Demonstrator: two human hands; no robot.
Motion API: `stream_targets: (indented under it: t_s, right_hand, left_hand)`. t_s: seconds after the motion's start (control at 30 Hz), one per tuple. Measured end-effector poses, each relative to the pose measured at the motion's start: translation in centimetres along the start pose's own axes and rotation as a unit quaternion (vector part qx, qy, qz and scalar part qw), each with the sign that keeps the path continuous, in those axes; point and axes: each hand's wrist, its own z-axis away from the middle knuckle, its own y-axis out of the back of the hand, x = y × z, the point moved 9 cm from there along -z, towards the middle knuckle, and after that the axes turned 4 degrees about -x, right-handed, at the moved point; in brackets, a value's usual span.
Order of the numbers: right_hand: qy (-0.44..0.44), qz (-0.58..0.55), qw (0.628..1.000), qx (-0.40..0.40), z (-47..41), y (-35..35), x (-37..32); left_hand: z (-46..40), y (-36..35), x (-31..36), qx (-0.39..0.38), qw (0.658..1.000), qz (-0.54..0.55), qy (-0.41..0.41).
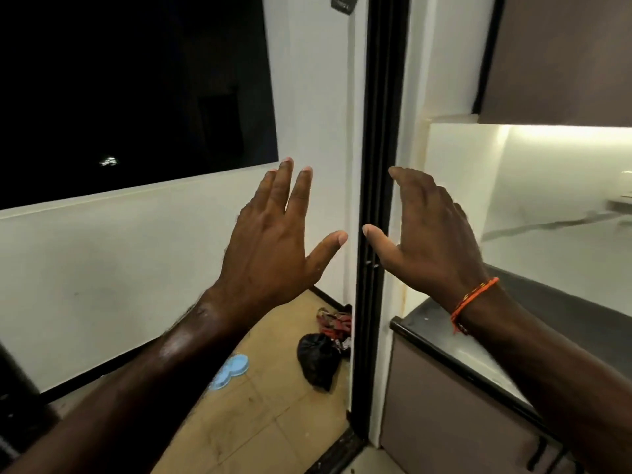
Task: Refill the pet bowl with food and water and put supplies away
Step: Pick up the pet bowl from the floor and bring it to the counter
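Hands are hanging in the air with nothing in them. The left hand (pixel 270 241) and the right hand (pixel 431 234) are spreading their fingers wide, a little apart, up in front of the black door frame (pixel 371 200). The blue pet bowl (pixel 229 369) is sitting on the floor left of the frame, near a black bag (pixel 318 359). I cannot tell what is inside the bowl, so the filling looks still to do.

Location: a home interior, at the threshold of a kitchen. Indicators: a dark stone worktop (pixel 444 350) over base cabinets (pixel 444 422), a wall cabinet (pixel 561 59) with under-cabinet lighting, a black door frame (pixel 374 165), a tiled floor (pixel 266 419), white painted walls and a dark window (pixel 130 90).
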Motion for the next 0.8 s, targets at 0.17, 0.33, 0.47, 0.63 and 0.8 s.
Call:
stream_targets:
  t_s: [0.17,0.33,0.47,0.63,0.8]
  right_hand:
    - [0.035,-0.038,0.998,-0.028,-2.0,-5.8,-5.4]
    - [0.063,-0.057,0.995,-0.058,-3.5,-10.9,-9.0]
    - [0.099,-0.070,0.988,-0.092,-5.1,-16.0,-12.2]
    - [0.132,-0.092,0.980,-0.116,-7.5,-22.0,-14.6]
    - [0.161,-0.122,0.971,-0.127,-10.7,-27.8,-16.3]
  left_hand:
    - [1.5,-0.8,-7.5,-0.034,0.997,-0.034,0.052]
    - [2.9,-1.7,-13.1,-0.058,0.992,-0.058,0.098]
    - [4.4,-2.7,-18.1,-0.078,0.984,-0.081,0.138]
    - [5.3,-4.5,-23.1,-0.099,0.973,-0.111,0.176]
    - [4.3,-7.3,-27.2,-0.106,0.961,-0.131,0.219]
